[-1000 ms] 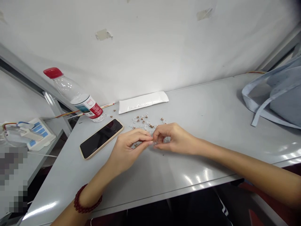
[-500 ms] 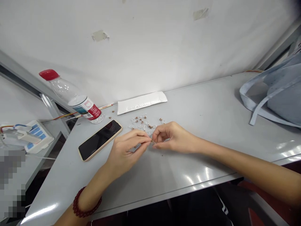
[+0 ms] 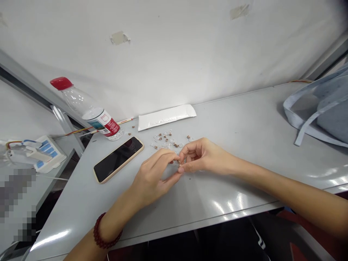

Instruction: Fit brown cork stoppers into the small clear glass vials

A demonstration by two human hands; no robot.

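A tiny glass bottle with a brown cork (image 3: 179,164) is held between my two hands, low over the grey table, mostly covered by fingertips. My right hand (image 3: 202,157) pinches it between thumb and index finger. From the other side, my left hand (image 3: 157,172) has its thumb below and index finger above the same bottle, the tips meeting the right fingers. Just beyond my hands lie several small clear glass bottles with corks (image 3: 165,139), loosely scattered. One corked bottle (image 3: 188,137) rests apart at the right of the group.
A phone (image 3: 119,159) lies left of the bottles. Behind it stands a red-capped water bottle (image 3: 100,121). A flat white packet (image 3: 167,117) lies near the wall, with two brown corks (image 3: 129,134) to its left. A grey-blue bag (image 3: 331,112) sits at right, a power strip (image 3: 50,154) at left.
My left index finger has lifted and bent, widening the gap to its thumb. My right thumb has closed in on the small bottle. The view has shifted slightly.
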